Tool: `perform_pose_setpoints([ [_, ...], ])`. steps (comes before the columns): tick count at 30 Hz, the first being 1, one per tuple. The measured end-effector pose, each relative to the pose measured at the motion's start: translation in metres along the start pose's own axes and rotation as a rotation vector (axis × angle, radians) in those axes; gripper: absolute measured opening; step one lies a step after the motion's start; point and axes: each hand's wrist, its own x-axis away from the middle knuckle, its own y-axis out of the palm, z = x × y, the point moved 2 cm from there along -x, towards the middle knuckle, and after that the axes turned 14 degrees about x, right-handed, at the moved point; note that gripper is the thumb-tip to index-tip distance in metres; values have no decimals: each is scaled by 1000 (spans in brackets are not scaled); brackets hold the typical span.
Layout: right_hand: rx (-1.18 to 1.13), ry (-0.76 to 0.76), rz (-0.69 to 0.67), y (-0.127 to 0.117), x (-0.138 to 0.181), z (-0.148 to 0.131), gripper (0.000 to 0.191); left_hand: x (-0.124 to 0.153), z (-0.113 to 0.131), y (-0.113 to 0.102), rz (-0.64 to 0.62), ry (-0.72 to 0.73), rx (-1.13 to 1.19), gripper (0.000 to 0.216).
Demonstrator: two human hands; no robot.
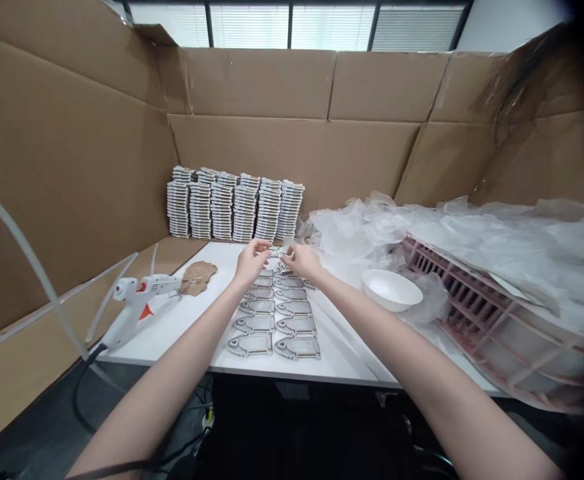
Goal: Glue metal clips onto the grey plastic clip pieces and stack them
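Observation:
Both arms reach out over a white table [182, 327]. My left hand [250, 261] and my right hand [303, 261] meet at the far end of the table, fingers pinched together on a small grey flat part [275, 252] held between them. Below the hands, two rows of several grey arch-shaped flat parts [273, 325] lie on the table, running toward me. Behind the hands stand several tall stacks of the same kind of parts [235, 203] against the cardboard wall.
A white glue gun [135, 303] stands at the table's left, its cable hanging off the front edge, beside a scrap of brown cardboard [198, 276]. A white bowl [391, 289] sits right of the rows. Crumpled clear plastic [472, 233] covers a pink crate [472, 300]. Cardboard walls surround the table.

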Motion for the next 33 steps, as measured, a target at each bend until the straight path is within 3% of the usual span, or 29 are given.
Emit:
perform_pose_setpoints([
  [4, 44, 61, -122, 7, -6, -15, 42, -1, 1, -1, -15, 22, -39, 21],
  [8, 47, 125, -194, 12, -11, -26, 40, -2, -2, -1, -42, 36, -59, 22],
  [13, -11, 121, -123, 5, -13, -26, 38, -4, -6, -4, -43, 54, -91, 23],
  [16, -281, 31, -20, -9, -4, -19, 34, -4, -1, -6, -57, 94, -131, 27],
  [19, -685, -35, -45, -26, 13, -7, 32, 1, 10, 1, -205, 162, -189, 34],
  [23, -992, -31, -199, -46, 46, 13, 36, 13, 17, 17, -556, 93, -127, 26],
  [26, -855, 2, -207, -62, 71, 37, 28, 18, 15, 22, -631, 1, -114, 26],
  [30, -247, 75, 3, -86, 95, 94, 13, 13, 8, 17, -506, -33, -143, 29],
  [33, 91, 142, -185, -87, 100, 135, 10, 9, 6, 13, -441, -7, -147, 29],
])
